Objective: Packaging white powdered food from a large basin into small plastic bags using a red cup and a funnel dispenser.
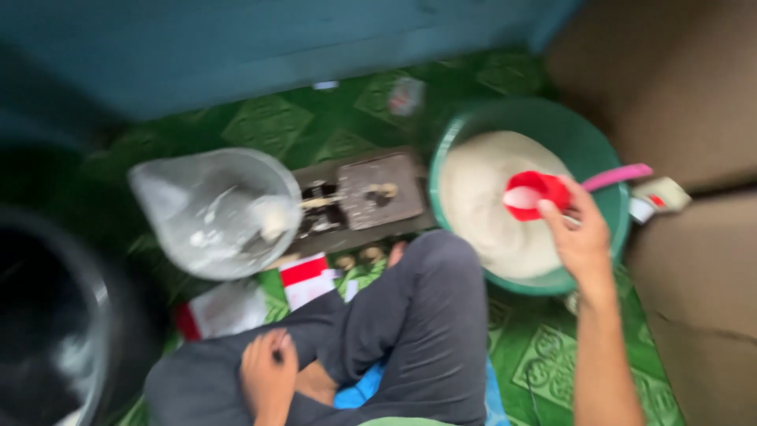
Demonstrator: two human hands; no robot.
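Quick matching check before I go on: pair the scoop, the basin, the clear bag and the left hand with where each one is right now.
Things:
1. red scoop
2. green basin
3. clear plastic bag
4. left hand

Places or states:
A. resting on the person's leg
B. sitting on the scale pan
C. held by the right hand over the white powder
D. on the floor, filled with white powder

Pairs: 1-C, 2-D, 3-B, 4-A

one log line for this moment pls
right hand holds red scoop over white powder in green basin | left hand rests on leg | clear bag on scale
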